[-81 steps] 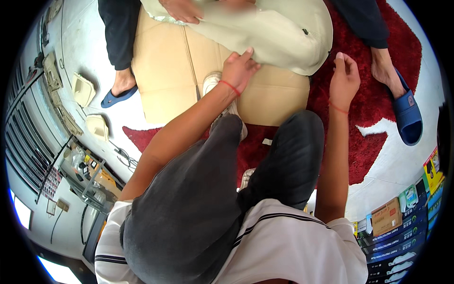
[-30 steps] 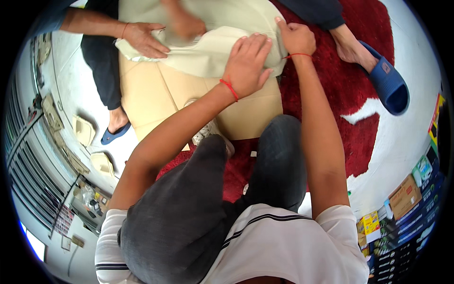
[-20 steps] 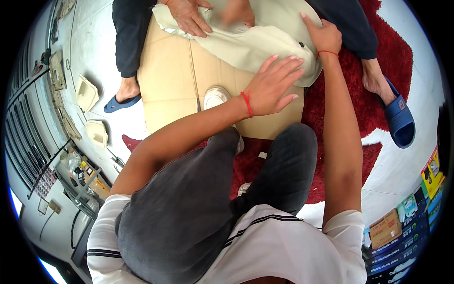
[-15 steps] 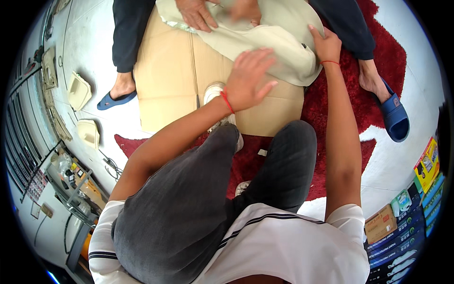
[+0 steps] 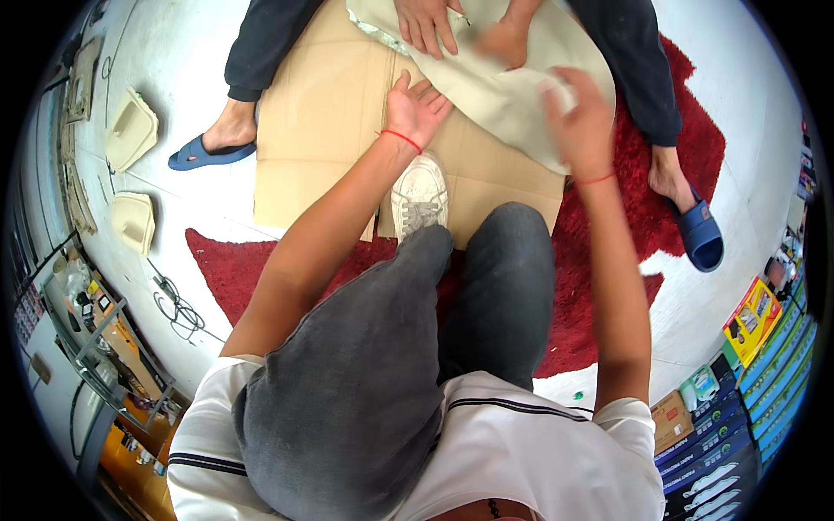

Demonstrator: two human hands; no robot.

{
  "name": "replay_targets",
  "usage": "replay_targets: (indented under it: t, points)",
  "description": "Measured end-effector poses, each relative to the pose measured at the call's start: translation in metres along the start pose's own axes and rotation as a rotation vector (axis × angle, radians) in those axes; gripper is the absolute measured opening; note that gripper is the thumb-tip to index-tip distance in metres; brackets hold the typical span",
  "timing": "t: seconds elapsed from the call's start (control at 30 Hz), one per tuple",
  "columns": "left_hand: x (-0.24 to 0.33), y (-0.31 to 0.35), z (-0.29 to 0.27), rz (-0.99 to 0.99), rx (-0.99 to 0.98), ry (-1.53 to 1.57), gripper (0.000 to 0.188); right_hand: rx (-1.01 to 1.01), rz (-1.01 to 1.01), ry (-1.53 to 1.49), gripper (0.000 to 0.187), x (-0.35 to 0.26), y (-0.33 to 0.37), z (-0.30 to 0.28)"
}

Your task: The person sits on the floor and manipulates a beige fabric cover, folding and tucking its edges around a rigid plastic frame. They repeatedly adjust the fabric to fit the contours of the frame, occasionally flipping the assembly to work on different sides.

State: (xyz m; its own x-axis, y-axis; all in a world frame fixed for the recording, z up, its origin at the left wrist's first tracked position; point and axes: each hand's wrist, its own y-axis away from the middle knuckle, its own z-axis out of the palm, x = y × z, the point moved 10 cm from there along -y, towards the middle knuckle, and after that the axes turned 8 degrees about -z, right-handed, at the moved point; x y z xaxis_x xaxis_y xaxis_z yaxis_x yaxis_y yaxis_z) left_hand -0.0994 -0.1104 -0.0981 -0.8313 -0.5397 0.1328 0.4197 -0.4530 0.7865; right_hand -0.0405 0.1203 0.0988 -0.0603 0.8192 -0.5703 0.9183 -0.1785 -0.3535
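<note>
A large beige panel with a smooth, leather-like face [image 5: 486,95] lies across flattened cardboard [image 5: 317,148]; a pale, ragged underside shows along its left edge. My left hand [image 5: 417,111] is palm up with its fingers apart, the fingertips at the panel's near-left edge. Whether they reach beneath it I cannot tell. Over the panel's right part is my right hand [image 5: 580,126], its fingers smeared by motion. Another person's left-side hand [image 5: 427,24] rests flat on the far part of the panel, and their other hand [image 5: 506,42] is blurred against its surface.
A dark red rug [image 5: 586,269] lies around and under the cardboard. My white shoe [image 5: 419,195] stands on the cardboard. The other person's blue sandals [image 5: 213,154] flank it. Two beige plastic parts [image 5: 132,130] and a black cable [image 5: 181,308] lie left. Boxes [image 5: 704,443] are stacked right.
My left hand has turned palm up and moved left to the panel's edge. My right hand has left the panel's right rim and shifted inward. My view has shifted slightly.
</note>
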Motion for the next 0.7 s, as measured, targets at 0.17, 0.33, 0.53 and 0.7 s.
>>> replay_targets:
  t: [0.17,0.33,0.53,0.7]
  points:
    - [0.006,0.002,0.002,0.089,0.06,-0.258,0.041,-0.193,-0.187,0.209,0.049,-0.088,0.024,0.088]
    - [0.008,-0.01,-0.005,0.01,-0.004,-0.246,0.038,-0.305,-0.112,0.21,0.033,-0.04,0.025,0.144]
    - [0.001,-0.015,-0.006,-0.051,0.031,-0.158,0.04,-0.107,-0.119,-0.044,0.032,-0.045,0.013,0.115]
    - [-0.005,-0.008,-0.002,-0.063,0.055,-0.443,0.042,-0.103,-0.048,-0.071,0.032,-0.046,0.007,0.094]
